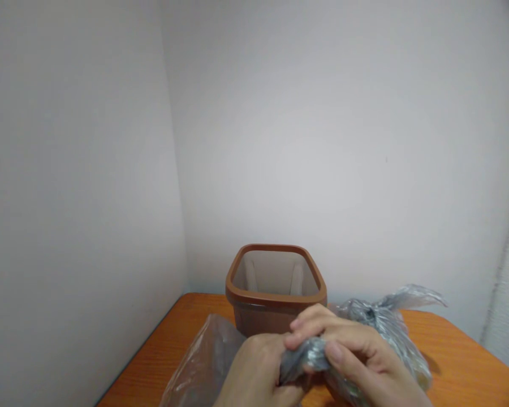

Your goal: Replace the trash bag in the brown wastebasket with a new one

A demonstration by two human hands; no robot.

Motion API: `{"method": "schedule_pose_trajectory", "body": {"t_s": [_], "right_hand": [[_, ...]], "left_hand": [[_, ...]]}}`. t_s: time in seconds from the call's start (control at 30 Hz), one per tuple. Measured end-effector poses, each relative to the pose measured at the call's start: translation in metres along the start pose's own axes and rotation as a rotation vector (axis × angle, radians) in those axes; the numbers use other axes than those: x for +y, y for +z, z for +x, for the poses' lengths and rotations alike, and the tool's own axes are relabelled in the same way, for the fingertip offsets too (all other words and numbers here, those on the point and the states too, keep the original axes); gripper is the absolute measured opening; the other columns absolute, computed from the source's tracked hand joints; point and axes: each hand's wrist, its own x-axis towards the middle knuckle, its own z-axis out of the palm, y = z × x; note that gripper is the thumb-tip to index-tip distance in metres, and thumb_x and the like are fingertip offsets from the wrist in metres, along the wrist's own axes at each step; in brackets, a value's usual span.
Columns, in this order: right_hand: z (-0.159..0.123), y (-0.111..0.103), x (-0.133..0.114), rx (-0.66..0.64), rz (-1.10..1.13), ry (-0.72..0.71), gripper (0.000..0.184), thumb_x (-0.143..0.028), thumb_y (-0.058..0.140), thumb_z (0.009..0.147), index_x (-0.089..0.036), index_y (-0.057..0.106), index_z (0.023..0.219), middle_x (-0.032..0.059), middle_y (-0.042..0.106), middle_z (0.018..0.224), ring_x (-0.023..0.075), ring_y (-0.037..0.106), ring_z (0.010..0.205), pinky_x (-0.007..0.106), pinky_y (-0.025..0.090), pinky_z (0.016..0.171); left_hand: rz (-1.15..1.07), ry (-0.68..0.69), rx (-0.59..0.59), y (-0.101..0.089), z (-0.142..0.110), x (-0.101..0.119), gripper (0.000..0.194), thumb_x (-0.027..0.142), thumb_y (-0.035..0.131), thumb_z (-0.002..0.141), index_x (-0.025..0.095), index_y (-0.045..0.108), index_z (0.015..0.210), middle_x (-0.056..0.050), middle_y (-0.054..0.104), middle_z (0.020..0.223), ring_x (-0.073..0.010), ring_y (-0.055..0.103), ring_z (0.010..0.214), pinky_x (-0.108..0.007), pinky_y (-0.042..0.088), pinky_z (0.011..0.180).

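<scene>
A twisted length of grey, see-through plastic bag [303,359] runs between my two hands in front of the bin. My left hand [257,373] is closed around its left part. The fingers and thumb of my right hand [360,350] pinch its other end. Loose clear plastic [203,362] spreads out left of my left hand; whether it belongs to the held bag, I cannot tell. Behind my right hand sits a filled, knotted plastic bag [388,319], its tied end sticking out to the right. My hand partly hides it.
A trash bin [275,298] with a brown rim and see-through walls stands on the orange wooden table [458,362], beyond my hands. White walls [343,141] meet in a corner behind the table's left side.
</scene>
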Motion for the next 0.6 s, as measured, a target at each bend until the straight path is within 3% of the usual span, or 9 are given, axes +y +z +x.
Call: {"method": "schedule_pose_trajectory", "body": {"t_s": [0.07,0.13,0.23,0.3,0.37,0.43,0.53,0.6], "right_hand": [[-0.001,0.001,-0.007,-0.006,-0.207,-0.043,0.023,-0.034,0.052,0.098,-0.027,0.072,0.107,0.0076,0.070,0.111,0.0242,0.060,0.112,0.039,0.052,0.097],[-0.001,0.003,-0.011,0.050,-0.483,-0.057,0.026,-0.029,0.063,0.092,-0.025,0.067,0.117,0.0083,0.067,0.113,0.0235,0.060,0.109,0.036,0.053,0.093],[-0.004,0.005,-0.009,0.083,-0.780,-0.079,0.017,-0.020,0.064,0.087,-0.024,0.068,0.103,0.0068,0.066,0.097,0.0236,0.060,0.094,0.039,0.054,0.082],[-0.005,0.003,-0.007,0.077,-0.864,-0.066,0.008,-0.018,0.061,0.087,-0.023,0.067,0.087,0.0077,0.065,0.098,0.0267,0.059,0.098,0.044,0.052,0.082],[-0.006,0.000,-0.008,0.064,-0.806,-0.031,0.013,-0.021,0.060,0.088,-0.023,0.067,0.077,0.0088,0.065,0.116,0.0311,0.054,0.115,0.051,0.049,0.092],[-0.007,-0.005,-0.011,0.032,-0.571,-0.036,0.023,-0.031,0.057,0.093,-0.025,0.069,0.075,0.0057,0.064,0.127,0.0318,0.048,0.129,0.055,0.046,0.103],[-0.008,-0.010,-0.019,-0.015,-0.151,-0.060,0.036,-0.048,0.046,0.098,-0.031,0.074,0.086,0.0020,0.071,0.119,0.0287,0.051,0.130,0.055,0.045,0.107],[-0.008,-0.011,-0.023,-0.027,-0.103,-0.075,0.038,-0.047,0.039,0.100,-0.035,0.075,0.102,0.0028,0.072,0.117,0.0277,0.056,0.127,0.050,0.049,0.103]], "left_hand": [[0.040,-0.040,0.056,0.000,-0.001,0.002,0.010,0.014,0.054,0.082,0.019,0.062,0.079,0.000,0.069,0.083,-0.0159,0.060,0.075,-0.023,0.037,0.066],[0.132,-0.121,0.126,-0.001,-0.003,0.001,0.005,0.017,0.058,0.080,0.018,0.059,0.075,-0.001,0.068,0.080,-0.0166,0.058,0.073,-0.025,0.034,0.065],[0.252,-0.181,0.161,-0.002,-0.006,-0.004,0.007,0.017,0.058,0.077,0.019,0.055,0.072,-0.003,0.067,0.081,-0.0187,0.057,0.075,-0.028,0.032,0.067],[0.310,-0.186,0.178,-0.004,-0.006,-0.008,0.006,0.015,0.055,0.077,0.019,0.054,0.073,-0.004,0.068,0.084,-0.0202,0.057,0.080,-0.029,0.033,0.070],[0.342,-0.197,0.202,-0.004,-0.006,-0.011,0.007,0.012,0.054,0.074,0.019,0.053,0.073,-0.003,0.067,0.085,-0.0209,0.057,0.082,-0.030,0.032,0.072],[0.324,-0.203,0.221,-0.004,-0.006,-0.014,0.012,0.009,0.052,0.069,0.020,0.053,0.074,-0.003,0.068,0.087,-0.0209,0.057,0.084,-0.030,0.032,0.072],[0.267,-0.195,0.217,-0.004,-0.006,-0.016,0.012,0.010,0.053,0.068,0.019,0.053,0.074,-0.004,0.068,0.089,-0.0210,0.057,0.084,-0.030,0.033,0.071],[0.227,-0.173,0.218,-0.004,-0.007,-0.016,0.010,0.011,0.055,0.070,0.020,0.054,0.075,-0.004,0.068,0.088,-0.0212,0.057,0.084,-0.030,0.033,0.072]]}}
